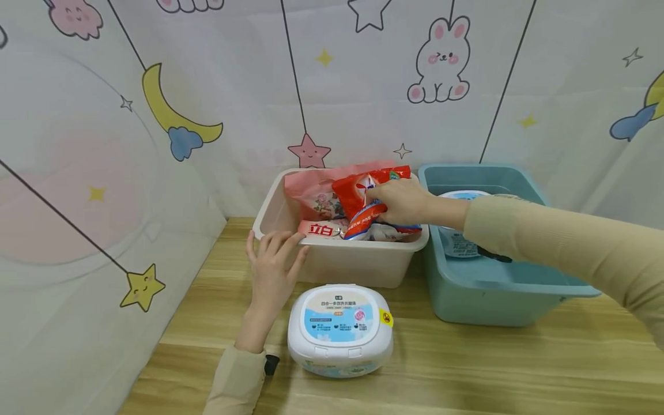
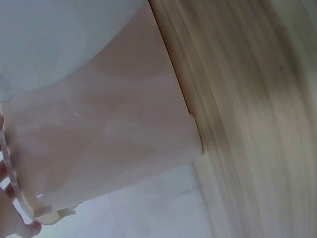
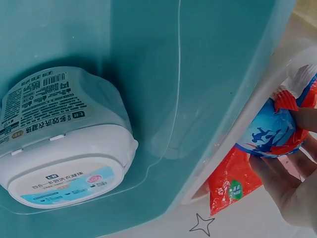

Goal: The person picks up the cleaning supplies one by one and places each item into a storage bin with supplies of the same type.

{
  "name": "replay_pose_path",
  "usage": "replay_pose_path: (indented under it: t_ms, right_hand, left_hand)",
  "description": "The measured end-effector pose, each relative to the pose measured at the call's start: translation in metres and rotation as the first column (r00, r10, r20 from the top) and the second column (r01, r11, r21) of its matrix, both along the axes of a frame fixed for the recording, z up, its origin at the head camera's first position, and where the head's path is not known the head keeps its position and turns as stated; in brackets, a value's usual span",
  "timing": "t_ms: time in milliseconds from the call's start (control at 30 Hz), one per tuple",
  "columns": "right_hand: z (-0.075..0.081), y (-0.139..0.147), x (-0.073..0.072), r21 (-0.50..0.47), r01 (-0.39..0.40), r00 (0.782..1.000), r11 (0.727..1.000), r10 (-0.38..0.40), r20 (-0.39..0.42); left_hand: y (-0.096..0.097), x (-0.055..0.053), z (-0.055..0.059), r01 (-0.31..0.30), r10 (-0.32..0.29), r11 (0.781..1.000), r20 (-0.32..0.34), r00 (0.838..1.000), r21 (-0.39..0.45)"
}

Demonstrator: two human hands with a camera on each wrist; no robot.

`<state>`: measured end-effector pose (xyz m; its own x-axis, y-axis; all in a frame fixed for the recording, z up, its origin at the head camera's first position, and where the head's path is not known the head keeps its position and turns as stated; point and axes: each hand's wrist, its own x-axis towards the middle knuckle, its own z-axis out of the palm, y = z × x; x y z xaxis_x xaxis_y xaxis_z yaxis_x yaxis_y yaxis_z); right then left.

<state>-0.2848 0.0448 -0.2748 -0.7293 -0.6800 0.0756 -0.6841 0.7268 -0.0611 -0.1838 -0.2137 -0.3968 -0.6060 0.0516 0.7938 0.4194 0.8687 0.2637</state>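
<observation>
My right hand [image 1: 407, 200] grips a red and blue plastic detergent bag [image 1: 350, 190], bunching its middle over the white bin [image 1: 358, 259]. In the right wrist view the bag's blue part [image 3: 270, 131] bulges beside the fingers. The fingers of my left hand [image 1: 272, 271] rest on the white bin's front left rim, fairly straight; the left wrist view catches only parts of them at its edge. Inside that bin are a pink floral bag [image 1: 324, 204] and a pale pink package [image 1: 319, 229] with red lettering. The lower contents are hidden.
A white lidded laundry-capsule box [image 1: 339, 331] stands on the wooden table [image 1: 467, 369] in front of the white bin. To the right, a teal bin [image 1: 482, 300] holds a similar box [image 3: 64, 139]. Behind hangs a white printed curtain [image 1: 363, 109].
</observation>
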Motion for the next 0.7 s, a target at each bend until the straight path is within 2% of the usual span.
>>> replay_pose_path:
  t_ms: [233, 500, 700]
  right_hand:
    - [-0.0008, -0.0017, -0.0010, 0.001, -0.018, 1.000, 1.000, 0.018, -0.021]
    - [-0.0082, -0.0058, -0.0049, 0.032, -0.005, 1.000, 0.999, 0.005, 0.005]
    - [-0.0081, -0.0076, -0.0053, 0.066, -0.030, 0.999, 0.997, 0.029, 0.024]
  left_hand:
    - [-0.0012, 0.0000, -0.0001, -0.005, 0.005, 1.000, -0.001, 1.000, -0.002]
    - [-0.0010, 0.0005, -0.0018, -0.012, 0.012, 1.000, -0.014, 1.000, -0.007]
    - [-0.0008, 0.0000, -0.0012, -0.007, 0.007, 1.000, -0.016, 1.000, -0.006]
